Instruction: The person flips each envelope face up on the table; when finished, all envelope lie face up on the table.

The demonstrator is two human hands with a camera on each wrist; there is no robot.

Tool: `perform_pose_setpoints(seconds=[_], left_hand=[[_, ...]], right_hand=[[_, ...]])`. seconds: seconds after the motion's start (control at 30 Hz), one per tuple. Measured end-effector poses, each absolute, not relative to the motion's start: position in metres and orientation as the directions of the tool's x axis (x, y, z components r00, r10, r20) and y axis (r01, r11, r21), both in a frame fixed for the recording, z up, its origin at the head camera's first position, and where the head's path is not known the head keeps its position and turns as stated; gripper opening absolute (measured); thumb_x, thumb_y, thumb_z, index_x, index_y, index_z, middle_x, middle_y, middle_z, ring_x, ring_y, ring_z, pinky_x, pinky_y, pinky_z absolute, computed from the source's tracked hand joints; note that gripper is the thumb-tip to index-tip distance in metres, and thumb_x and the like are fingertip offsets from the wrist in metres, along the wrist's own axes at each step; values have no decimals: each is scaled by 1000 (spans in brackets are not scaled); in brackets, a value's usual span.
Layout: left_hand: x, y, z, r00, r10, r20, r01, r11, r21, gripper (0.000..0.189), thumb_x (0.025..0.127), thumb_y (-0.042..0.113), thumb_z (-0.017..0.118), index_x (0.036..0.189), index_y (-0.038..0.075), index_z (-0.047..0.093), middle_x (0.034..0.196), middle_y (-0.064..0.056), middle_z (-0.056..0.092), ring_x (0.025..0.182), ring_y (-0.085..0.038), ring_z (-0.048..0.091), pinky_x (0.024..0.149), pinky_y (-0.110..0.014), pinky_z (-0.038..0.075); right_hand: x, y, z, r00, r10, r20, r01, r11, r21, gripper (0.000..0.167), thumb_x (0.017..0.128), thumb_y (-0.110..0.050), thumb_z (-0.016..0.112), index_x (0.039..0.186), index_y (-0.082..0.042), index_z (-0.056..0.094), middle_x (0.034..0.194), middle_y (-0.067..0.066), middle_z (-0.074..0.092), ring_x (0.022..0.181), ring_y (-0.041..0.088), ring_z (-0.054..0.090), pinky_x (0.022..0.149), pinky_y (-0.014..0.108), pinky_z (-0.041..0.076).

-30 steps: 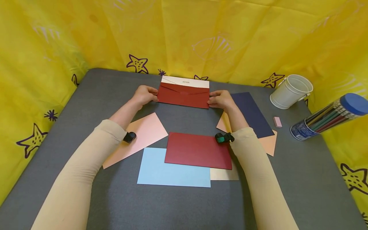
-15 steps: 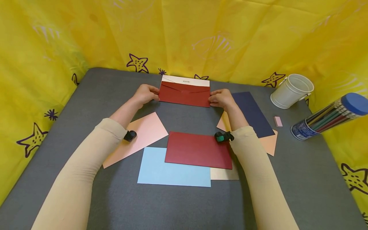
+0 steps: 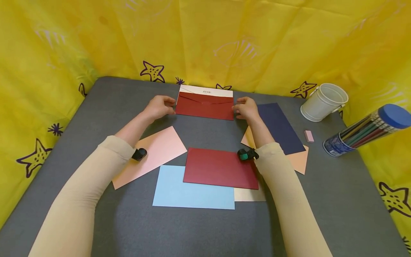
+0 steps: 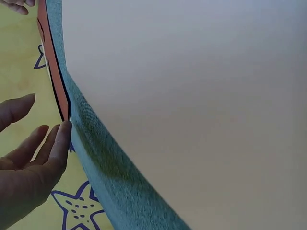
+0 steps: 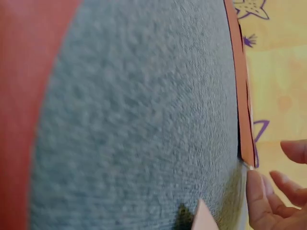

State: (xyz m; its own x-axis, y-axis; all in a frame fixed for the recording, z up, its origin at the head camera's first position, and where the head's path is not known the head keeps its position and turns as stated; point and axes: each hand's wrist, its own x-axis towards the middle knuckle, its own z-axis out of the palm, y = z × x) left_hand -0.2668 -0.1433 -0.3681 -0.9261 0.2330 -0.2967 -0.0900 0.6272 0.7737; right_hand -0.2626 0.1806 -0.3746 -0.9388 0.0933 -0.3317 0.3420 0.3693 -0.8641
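A red envelope (image 3: 204, 109) lies near the table's far edge, its pointed flap facing up. A white strip (image 3: 221, 93) with small print shows along its far side. At its left end is my left hand (image 3: 159, 107). In the left wrist view, a fingertip (image 4: 65, 129) sits right at the envelope's corner, with the thumb spread away. My right hand (image 3: 246, 108) is beside the other end, fingers loosely bent. The right wrist view has its index fingertip (image 5: 254, 178) just off that corner, thumb apart.
Nearer lie a pink envelope (image 3: 160, 146), a dark red one (image 3: 221, 169), and a light blue one (image 3: 192, 191) over a cream one (image 3: 250, 194). On the right are a navy envelope (image 3: 284, 128), a peach one (image 3: 300, 162), an eraser (image 3: 309, 136), a white pail (image 3: 324, 103) and a pencil tub (image 3: 363, 132).
Both hands held the red envelope by its ends earlier; now their fingers have loosened and drawn slightly outward. The envelope stays near the far edge, and the other things have not moved.
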Motion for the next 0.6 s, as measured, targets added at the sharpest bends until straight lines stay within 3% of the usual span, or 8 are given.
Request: perform_pose_setpoints(seconds=[0.2,0.4,0.6], left_hand=[[-259,-157,-365,-904,291,-314,-36,680,732,57,91,7,66,144,1,46,145,-22,51,125,-37,55,110,-49,44],[-245,-171,-364,-870,351,-347,6,711,703,58,88,8,70,141,0,49,139,-23,53,117,-35,55,105,-48,46],[-234,-176,-366,-853,389,-348,47,721,691,62,85,11,75,140,0,50,136,-23,54,116,-33,54,103,-45,47]], right_hand=[[-256,163,-373,-960,43,-276,266,447,-854,47,90,-9,66,134,-2,55,131,18,58,89,19,60,71,24,57],[-246,135,-370,-957,-116,-266,155,568,-808,38,91,-13,68,127,-6,62,122,15,66,92,20,66,78,31,60],[-231,103,-371,-927,-294,-232,-22,662,-750,30,89,-16,70,118,-7,68,111,12,70,83,19,66,67,24,56]])
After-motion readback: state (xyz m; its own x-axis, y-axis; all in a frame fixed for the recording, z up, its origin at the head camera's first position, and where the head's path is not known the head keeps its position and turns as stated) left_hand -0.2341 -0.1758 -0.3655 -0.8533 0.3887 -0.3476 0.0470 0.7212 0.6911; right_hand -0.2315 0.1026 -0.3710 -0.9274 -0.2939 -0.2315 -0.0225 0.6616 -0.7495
